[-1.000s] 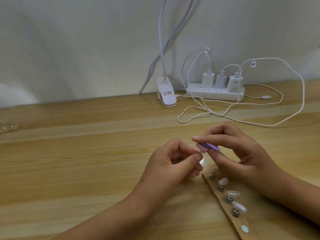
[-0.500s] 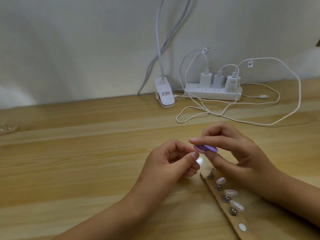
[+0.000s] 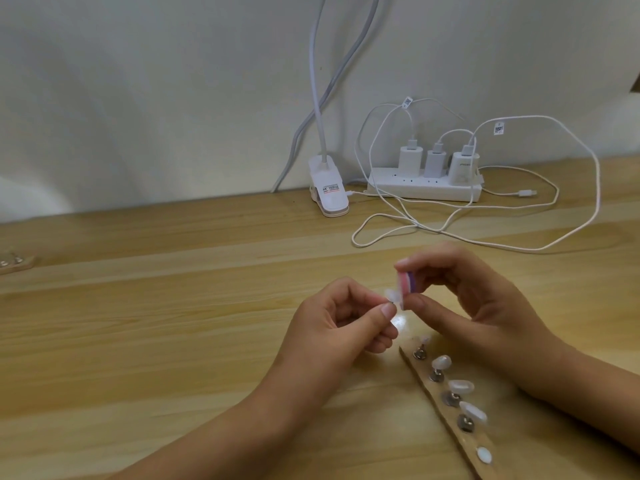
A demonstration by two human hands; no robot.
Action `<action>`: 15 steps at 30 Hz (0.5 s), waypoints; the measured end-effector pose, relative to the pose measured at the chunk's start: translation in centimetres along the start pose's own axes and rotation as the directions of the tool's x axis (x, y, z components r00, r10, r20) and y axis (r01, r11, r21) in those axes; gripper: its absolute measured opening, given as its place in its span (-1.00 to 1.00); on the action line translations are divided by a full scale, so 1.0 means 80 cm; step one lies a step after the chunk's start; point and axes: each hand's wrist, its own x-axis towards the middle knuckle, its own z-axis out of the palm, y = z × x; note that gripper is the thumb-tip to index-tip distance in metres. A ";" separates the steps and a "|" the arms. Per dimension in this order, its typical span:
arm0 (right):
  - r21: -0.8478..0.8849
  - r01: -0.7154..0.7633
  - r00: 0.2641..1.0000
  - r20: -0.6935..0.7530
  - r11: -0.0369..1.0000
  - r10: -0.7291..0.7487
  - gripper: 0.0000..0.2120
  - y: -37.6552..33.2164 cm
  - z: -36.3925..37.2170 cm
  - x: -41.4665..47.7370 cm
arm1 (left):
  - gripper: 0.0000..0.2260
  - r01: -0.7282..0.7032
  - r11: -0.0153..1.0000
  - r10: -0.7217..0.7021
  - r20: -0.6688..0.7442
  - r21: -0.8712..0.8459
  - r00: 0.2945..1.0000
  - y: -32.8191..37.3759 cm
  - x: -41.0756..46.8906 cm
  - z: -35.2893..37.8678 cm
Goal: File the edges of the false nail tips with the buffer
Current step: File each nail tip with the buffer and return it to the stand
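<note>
My left hand (image 3: 341, 318) pinches a small clear false nail tip (image 3: 496, 295) between thumb and forefinger, a little above the table. My right hand (image 3: 474, 306) pinches a small pink and purple buffer (image 3: 509, 283) between forefinger and thumb. The buffer stands on edge and touches the nail tip. Below my right hand a cardboard strip (image 3: 450, 427) lies on the table and carries several more nail tips (image 3: 460, 386) on metal studs.
A wooden table (image 3: 173, 341) runs to a pale wall. At the back stand a white clip lamp base (image 3: 329, 192) and a white power strip (image 3: 424, 185) with three chargers and looping white cables (image 3: 585, 223). Another small cardboard piece (image 3: 15, 263) lies at the far left.
My right hand has turned the buffer from lying flat to standing on edge, so its pink side shows. The nail tip in my left hand now meets it.
</note>
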 end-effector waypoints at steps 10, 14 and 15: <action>-0.177 0.047 0.998 0.047 0.983 -0.040 -0.72 -0.001 -0.004 0.002 | -0.81 -0.003 1.000 0.003 0.003 0.007 1.000 -0.001 0.000 0.000; -0.220 0.100 0.994 0.057 0.970 -0.090 -0.72 -0.003 0.000 0.001 | -0.83 -0.009 1.000 0.009 0.005 0.003 1.000 0.001 0.000 -0.002; -0.207 0.074 0.997 0.045 0.976 -0.067 -0.72 -0.002 -0.001 0.002 | -0.83 -0.009 1.000 0.009 -0.001 -0.004 1.000 0.000 0.000 -0.002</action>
